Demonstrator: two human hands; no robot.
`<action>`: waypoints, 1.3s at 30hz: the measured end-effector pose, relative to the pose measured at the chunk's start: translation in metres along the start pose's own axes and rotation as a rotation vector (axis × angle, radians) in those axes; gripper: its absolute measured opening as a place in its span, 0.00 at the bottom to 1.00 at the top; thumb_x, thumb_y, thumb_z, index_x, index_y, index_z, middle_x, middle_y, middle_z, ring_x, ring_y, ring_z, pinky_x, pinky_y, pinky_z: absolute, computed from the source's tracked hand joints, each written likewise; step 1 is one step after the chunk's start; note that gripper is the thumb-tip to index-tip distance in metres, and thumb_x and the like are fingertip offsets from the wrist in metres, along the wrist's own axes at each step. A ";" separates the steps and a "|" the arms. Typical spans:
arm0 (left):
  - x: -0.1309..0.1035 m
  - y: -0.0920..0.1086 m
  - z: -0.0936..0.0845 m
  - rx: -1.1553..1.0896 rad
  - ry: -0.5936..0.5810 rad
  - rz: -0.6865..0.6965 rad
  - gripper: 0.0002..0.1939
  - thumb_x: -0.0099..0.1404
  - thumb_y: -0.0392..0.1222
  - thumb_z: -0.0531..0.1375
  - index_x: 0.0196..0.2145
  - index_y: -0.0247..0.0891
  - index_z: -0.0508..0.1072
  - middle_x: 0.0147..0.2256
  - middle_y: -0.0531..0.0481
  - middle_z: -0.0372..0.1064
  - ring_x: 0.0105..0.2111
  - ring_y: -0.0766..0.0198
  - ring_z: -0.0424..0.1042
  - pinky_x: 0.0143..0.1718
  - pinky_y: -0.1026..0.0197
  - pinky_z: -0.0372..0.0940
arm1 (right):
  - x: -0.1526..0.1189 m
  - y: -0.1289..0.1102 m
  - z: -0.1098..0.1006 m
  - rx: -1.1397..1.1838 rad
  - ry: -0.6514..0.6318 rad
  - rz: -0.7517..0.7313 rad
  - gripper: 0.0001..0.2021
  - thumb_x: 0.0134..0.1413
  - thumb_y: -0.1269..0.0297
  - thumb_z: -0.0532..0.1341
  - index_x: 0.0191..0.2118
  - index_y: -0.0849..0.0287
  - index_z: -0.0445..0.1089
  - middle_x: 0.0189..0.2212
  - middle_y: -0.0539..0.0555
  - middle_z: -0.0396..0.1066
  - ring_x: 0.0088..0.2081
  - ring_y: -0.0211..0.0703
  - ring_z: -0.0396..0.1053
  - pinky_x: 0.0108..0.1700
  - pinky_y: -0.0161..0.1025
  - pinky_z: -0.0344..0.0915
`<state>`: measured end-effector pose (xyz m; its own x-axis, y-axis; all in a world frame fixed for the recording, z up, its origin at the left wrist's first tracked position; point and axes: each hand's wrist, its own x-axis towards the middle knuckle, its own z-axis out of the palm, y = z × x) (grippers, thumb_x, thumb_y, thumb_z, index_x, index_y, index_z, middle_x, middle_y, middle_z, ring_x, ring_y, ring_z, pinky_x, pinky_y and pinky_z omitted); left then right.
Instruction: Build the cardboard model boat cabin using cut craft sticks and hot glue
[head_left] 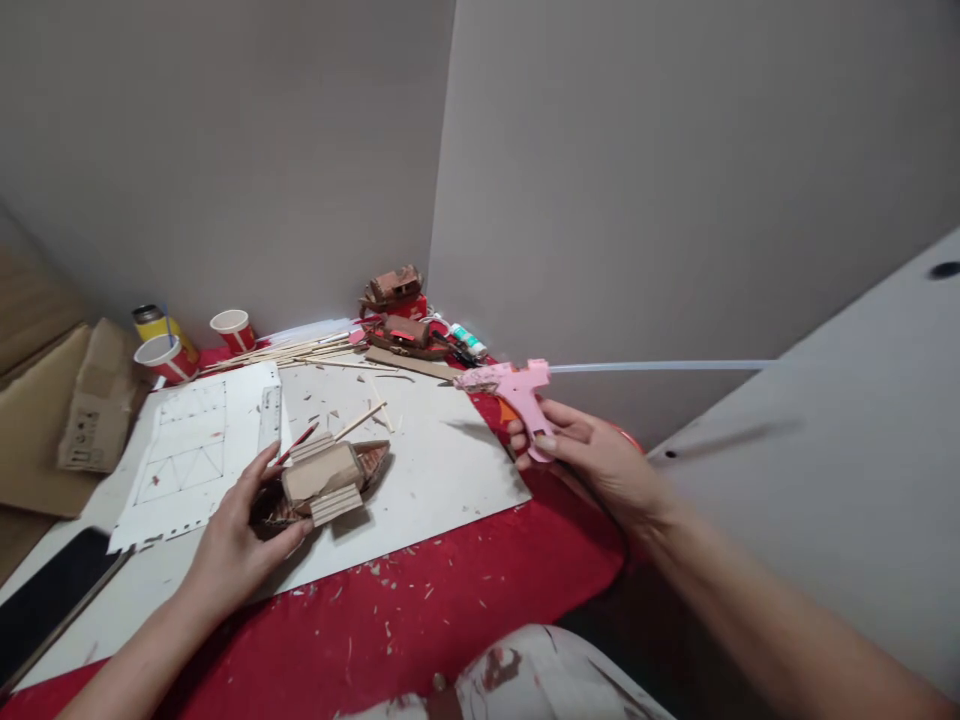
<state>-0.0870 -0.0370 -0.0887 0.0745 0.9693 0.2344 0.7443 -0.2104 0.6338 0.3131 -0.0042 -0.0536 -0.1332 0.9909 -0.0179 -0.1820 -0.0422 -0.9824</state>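
My left hand [244, 520] is closed round the left end of a small brown model [322, 476] made of cardboard and thin wood strips, which rests on the white board [450, 480]. Fingers and thumb press it from opposite sides. Over the right edge of the board, my right hand [574, 440] holds a pink glue gun [521, 390] by its handle, nozzle toward the left. A long translucent glue stick [660, 367] sticks out of the gun's back. A wooden stick [360, 420] and a red pencil [298, 443] lie against the model.
Behind are two similar brown models [405, 335], wooden sticks [292, 352], a glue bottle [469, 340], paper cups [233, 330] and a yellow container [154, 322]. Left lie a drawing sheet [187, 450], a phone [56, 590] and cardboard boxes [97, 400]. Grey walls enclose the red-covered table [420, 570].
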 end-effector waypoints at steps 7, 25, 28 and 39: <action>-0.003 -0.001 0.006 -0.030 -0.060 0.063 0.44 0.62 0.49 0.64 0.69 0.48 0.46 0.57 0.35 0.66 0.55 0.45 0.69 0.55 0.40 0.64 | 0.007 0.005 -0.004 -0.093 0.001 -0.021 0.24 0.50 0.59 0.70 0.53 0.55 0.70 0.42 0.55 0.76 0.36 0.41 0.74 0.38 0.36 0.74; -0.001 0.021 0.003 -0.347 -0.078 -0.284 0.51 0.53 0.49 0.70 0.68 0.44 0.48 0.56 0.35 0.67 0.55 0.45 0.69 0.57 0.42 0.62 | 0.043 0.013 -0.010 0.000 0.046 0.057 0.21 0.46 0.57 0.72 0.48 0.52 0.72 0.39 0.54 0.76 0.32 0.41 0.74 0.35 0.35 0.74; 0.003 0.035 -0.004 -0.447 -0.021 -0.393 0.54 0.51 0.51 0.71 0.68 0.44 0.49 0.53 0.36 0.71 0.52 0.44 0.72 0.54 0.46 0.66 | 0.044 0.015 -0.012 0.047 0.069 0.084 0.22 0.47 0.58 0.72 0.49 0.51 0.71 0.39 0.54 0.76 0.31 0.40 0.74 0.36 0.35 0.74; 0.010 0.032 -0.012 -0.935 -0.063 -0.532 0.55 0.46 0.53 0.73 0.67 0.46 0.53 0.53 0.39 0.73 0.48 0.46 0.75 0.41 0.56 0.72 | 0.041 0.021 -0.018 0.019 0.062 0.091 0.26 0.48 0.56 0.71 0.53 0.49 0.68 0.35 0.53 0.77 0.34 0.44 0.76 0.41 0.40 0.75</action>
<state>-0.0707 -0.0354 -0.0574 -0.0552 0.9644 -0.2586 -0.1088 0.2516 0.9617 0.3210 0.0376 -0.0785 -0.0897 0.9889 -0.1187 -0.1906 -0.1340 -0.9725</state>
